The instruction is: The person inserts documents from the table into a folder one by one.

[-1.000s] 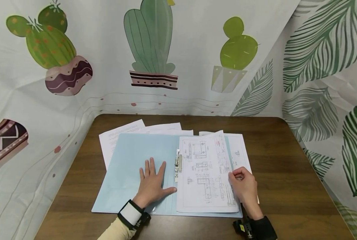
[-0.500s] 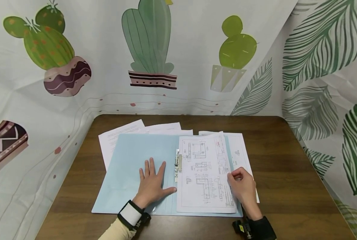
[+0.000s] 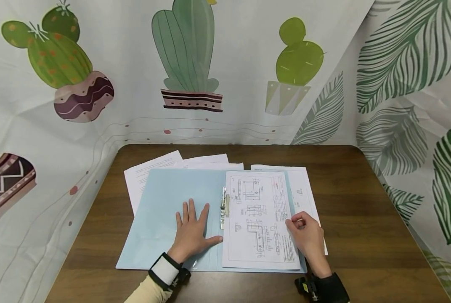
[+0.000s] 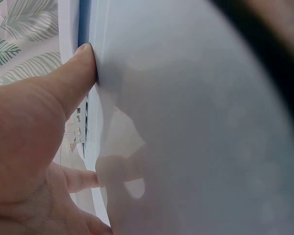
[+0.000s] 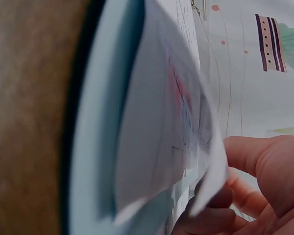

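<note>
A light blue folder (image 3: 168, 198) lies spread flat on the table. My left hand (image 3: 191, 235) rests on its left cover with fingers spread, the thumb reaching toward the metal clip (image 3: 225, 208) at the spine. On the right cover is a white sheet with technical drawings (image 3: 261, 223). My right hand (image 3: 309, 237) pinches that sheet's right edge between thumb and curled fingers. In the right wrist view, the sheet's edge (image 5: 218, 161) bends up where the thumb meets it. The left wrist view has the left thumb (image 4: 81, 63) pressed on the glossy blue cover.
Printed papers (image 3: 144, 174) stick out behind the folder at the upper left. Another drawing sheet (image 3: 301, 185) shows from under its right side. The brown wooden table (image 3: 365, 227) extends on both sides, with a patterned cloth (image 3: 244, 126) hanging beyond its far edge.
The drawing sheet's raised right side has come down flatter on the folder. My right hand has shifted slightly left while keeping the edge; my left hand has stayed in place.
</note>
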### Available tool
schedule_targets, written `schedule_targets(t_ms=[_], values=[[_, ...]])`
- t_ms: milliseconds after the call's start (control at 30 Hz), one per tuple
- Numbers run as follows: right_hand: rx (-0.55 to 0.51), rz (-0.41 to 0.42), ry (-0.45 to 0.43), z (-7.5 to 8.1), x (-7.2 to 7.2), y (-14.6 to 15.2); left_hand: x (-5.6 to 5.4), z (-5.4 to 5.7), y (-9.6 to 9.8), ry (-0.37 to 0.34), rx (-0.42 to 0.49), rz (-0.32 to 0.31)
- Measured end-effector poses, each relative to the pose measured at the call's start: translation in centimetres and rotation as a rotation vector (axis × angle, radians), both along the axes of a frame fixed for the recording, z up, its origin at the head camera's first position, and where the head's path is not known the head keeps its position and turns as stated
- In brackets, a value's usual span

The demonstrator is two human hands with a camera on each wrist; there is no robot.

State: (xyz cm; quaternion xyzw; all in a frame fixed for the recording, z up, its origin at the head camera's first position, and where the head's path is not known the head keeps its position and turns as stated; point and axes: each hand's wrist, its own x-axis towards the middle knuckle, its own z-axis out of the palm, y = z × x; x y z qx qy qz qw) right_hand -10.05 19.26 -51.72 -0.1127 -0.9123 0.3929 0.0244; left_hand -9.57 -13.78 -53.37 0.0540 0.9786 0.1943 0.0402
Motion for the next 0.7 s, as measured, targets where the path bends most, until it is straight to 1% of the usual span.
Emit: schedule_targets(t_ms=[200, 467, 700], values=[[0.014, 0.026, -0.017, 0.26, -0.08, 0.15, -0.03, 0.07, 0.06, 0.005, 0.004, -0.004], [0.053, 0.005, -0.052, 0.21, 0.09, 0.35, -0.02, -0.12, -0.02, 0.010, 0.013, -0.005], [0.059, 0.018, -0.090, 0.42, 0.23, 0.49, 0.02, 0.09, 0.03, -0.007, 0.011, -0.001]])
